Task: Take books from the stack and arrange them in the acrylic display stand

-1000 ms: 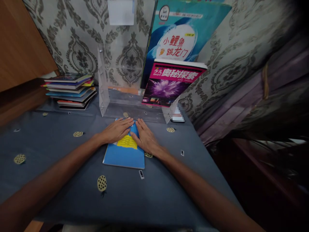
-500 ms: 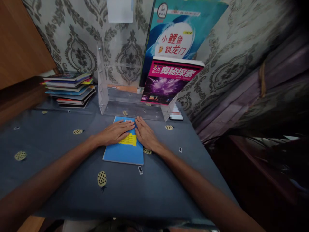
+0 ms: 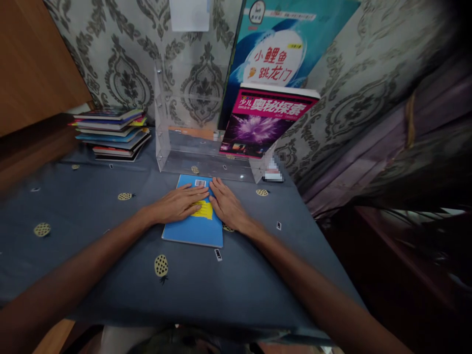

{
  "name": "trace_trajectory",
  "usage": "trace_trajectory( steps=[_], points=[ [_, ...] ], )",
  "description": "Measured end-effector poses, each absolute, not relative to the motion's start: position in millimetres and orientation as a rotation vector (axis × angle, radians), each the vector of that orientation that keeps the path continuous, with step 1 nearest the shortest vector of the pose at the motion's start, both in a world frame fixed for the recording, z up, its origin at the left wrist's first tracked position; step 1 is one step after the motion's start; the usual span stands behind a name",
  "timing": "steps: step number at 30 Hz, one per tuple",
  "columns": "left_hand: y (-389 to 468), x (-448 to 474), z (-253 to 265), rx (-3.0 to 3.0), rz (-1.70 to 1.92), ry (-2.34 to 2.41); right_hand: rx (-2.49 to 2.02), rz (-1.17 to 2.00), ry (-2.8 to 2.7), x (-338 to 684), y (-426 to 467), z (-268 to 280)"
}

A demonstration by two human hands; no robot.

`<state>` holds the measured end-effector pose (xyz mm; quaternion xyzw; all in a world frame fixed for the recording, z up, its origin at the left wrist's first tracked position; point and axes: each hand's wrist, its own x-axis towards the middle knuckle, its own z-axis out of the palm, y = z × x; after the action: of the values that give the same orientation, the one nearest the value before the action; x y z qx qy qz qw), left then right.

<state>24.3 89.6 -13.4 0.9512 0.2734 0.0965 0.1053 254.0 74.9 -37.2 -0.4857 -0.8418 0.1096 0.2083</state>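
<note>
A blue book [image 3: 195, 232] with a yellow patch and a barcode lies closed on the tablecloth in front of me. My left hand [image 3: 180, 202] rests flat across its upper middle, fingers stretched out to the right. Along the book's right edge lies my right hand [image 3: 227, 204], also flat, with its fingertips on the cover near the top right. Neither hand is gripping. Just beyond the book stands a clear acrylic book stand [image 3: 206, 164]. On its right side lean a magenta book [image 3: 263, 123] and a larger teal book [image 3: 280, 39] behind it.
A pile of books [image 3: 114, 135] sits at the back left of the table [image 3: 121, 265]. Beside the stand's right foot is a small blurred object [image 3: 273, 172]. Patterned wall covering [image 3: 129, 73] rises behind, and a curtain [image 3: 372, 157] hangs at the right.
The whole view has shifted slightly, so things appear a little to the right and higher. My left hand sits slightly lower on the book, uncovering more of the barcode.
</note>
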Motion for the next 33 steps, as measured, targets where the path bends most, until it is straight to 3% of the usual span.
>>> trace_trajectory(
  steps=[14,33],
  points=[
    [88,24,-12,2.778,0.309,0.807,-1.243,0.457,-2.421,266,1,-17],
    [109,69,-3,2.919,0.211,0.741,-1.116,0.312,-2.449,268,-38,-13]
  ],
)
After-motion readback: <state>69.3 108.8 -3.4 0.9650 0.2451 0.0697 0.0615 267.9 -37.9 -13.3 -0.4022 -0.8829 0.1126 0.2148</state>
